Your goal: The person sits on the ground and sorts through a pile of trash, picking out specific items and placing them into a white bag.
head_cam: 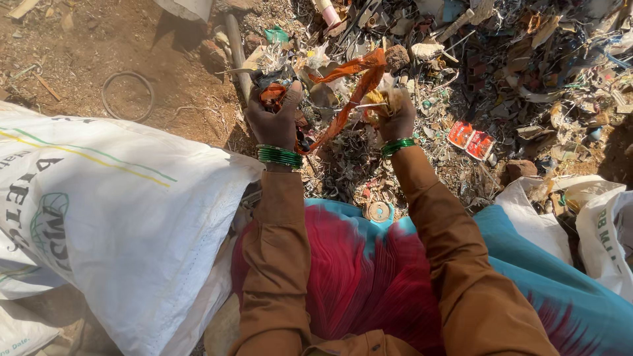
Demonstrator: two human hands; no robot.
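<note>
Hands, two, both in brown sleeves with stacked green bangles: left hand (275, 117) has its fingers clenched on a crumpled wad of dark and orange scraps (271, 86), right hand (394, 117) has its fingers closed on one long, thin, crinkled orange plastic strip (349, 84) arching between both fists above the tangled litter heap (527, 79). Two white woven sacks, one large and bulging at left (119, 217), one at right (603, 231); one rusty wire ring (127, 95) on bare soil.

Orange strip (349, 86): thin glossy plastic (crinkled); sack (132, 217): matt woven plastic.
</note>
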